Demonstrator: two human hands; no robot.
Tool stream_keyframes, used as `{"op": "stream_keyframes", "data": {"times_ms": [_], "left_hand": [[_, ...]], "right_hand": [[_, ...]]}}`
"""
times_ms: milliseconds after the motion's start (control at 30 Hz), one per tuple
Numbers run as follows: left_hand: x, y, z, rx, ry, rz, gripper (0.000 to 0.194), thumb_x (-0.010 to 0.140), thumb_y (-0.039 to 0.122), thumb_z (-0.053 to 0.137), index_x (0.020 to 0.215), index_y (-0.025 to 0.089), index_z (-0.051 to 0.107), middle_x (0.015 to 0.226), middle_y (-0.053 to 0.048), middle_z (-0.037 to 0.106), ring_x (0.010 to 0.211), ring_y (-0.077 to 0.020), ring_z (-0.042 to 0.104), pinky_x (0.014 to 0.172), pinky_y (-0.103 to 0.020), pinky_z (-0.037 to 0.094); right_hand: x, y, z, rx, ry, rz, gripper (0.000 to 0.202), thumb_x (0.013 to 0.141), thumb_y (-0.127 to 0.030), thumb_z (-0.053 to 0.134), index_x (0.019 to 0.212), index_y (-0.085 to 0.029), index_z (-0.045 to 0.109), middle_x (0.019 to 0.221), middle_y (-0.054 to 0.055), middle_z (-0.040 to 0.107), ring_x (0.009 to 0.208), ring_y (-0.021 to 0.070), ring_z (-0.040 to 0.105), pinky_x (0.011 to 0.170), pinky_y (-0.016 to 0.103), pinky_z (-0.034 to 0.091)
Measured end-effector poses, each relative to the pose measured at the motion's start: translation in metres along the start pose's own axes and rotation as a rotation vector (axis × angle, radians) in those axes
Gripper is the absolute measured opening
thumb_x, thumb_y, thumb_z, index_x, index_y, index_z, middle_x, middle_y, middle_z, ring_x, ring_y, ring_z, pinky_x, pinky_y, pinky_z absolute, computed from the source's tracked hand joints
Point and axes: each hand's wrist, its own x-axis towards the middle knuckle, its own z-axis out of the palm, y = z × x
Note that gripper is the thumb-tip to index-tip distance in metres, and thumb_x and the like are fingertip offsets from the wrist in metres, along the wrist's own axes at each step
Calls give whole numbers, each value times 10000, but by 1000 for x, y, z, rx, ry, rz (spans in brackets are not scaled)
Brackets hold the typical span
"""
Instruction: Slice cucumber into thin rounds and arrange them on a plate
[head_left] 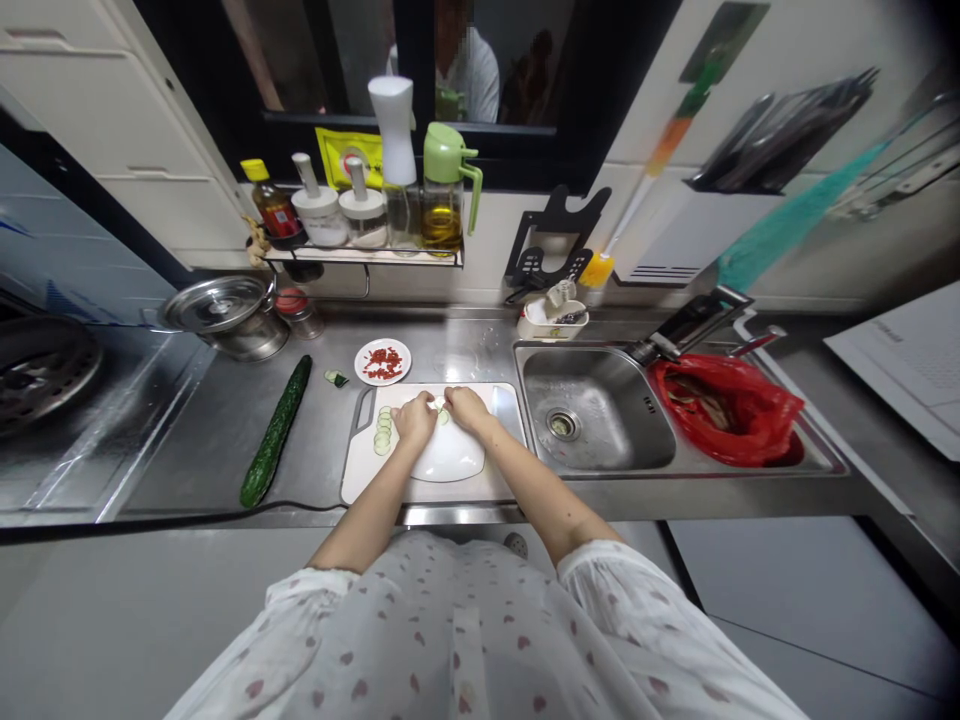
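as fingers (426,402) hold round slices (439,404), the plate (450,462) gleams.

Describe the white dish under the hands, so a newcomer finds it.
Left of the steel sink lies the white rectangular cutting board. On it sits the glossy rounded white dish, nearer the person than the small round white plate of red pieces.

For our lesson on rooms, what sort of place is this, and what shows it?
Almost certainly a kitchen, perhaps a home one: a metal sink, cucumber slices on a cutting board, and an oil bottle.
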Motion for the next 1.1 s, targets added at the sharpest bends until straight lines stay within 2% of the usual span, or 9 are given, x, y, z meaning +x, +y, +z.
{"op": "stream_keyframes", "data": {"times_ms": [233, 367, 567, 833, 1100], "left_hand": [[2, -2, -1, 17, 3, 18, 271, 790, 250, 573, 1058, 266, 609, 987, -73, 675, 1006, -261, 565, 888, -395, 280], [2, -3, -2, 41, 22, 23, 279, 783, 287, 586, 1059, 248, 595, 1060, -97, 628, 1040, -288, 531, 894, -418, 279], [3, -3, -2, 94, 8, -14, 234, 789, 341, 580, 1007, 258, 597, 1047, -75, 625, 1034, -282, 527, 891, -425, 283], [-1, -4, -2, 151, 37, 48, 191, 813, 381, 538, 880, 236, 641, 1024, -90, 614, 1002, -285, 524, 874, -437, 271], [-1, -6, -2, 146, 56, 63, 170, 822, 340, 536, 916, 241, 637, 1025, -78, 613, 1010, -265, 523, 866, -414, 282]], "right_hand": [[2, -2, -2, -22, 12, 26, 229, 885, -216, 539, 1084, -127, 606, 1104, 186, 640, 1055, 257, 560, 840, 296, 386], [2, 0, -3, -32, 24, 71, 271, 877, -277, 577, 1096, -119, 593, 1107, 204, 633, 1071, 274, 550, 846, 312, 392], [-2, 7, -6, -97, 20, 106, 307, 893, -353, 556, 1112, -138, 566, 1108, 166, 636, 1087, 249, 540, 850, 299, 399], [-13, 10, -9, -75, 61, 165, 299, 905, -379, 524, 1106, -163, 566, 1101, 135, 642, 1056, 230, 556, 827, 289, 400], [-13, 10, -2, -96, 58, 188, 321, 887, -393, 549, 1110, -163, 554, 1064, 130, 652, 1032, 235, 566, 794, 289, 411]]}}
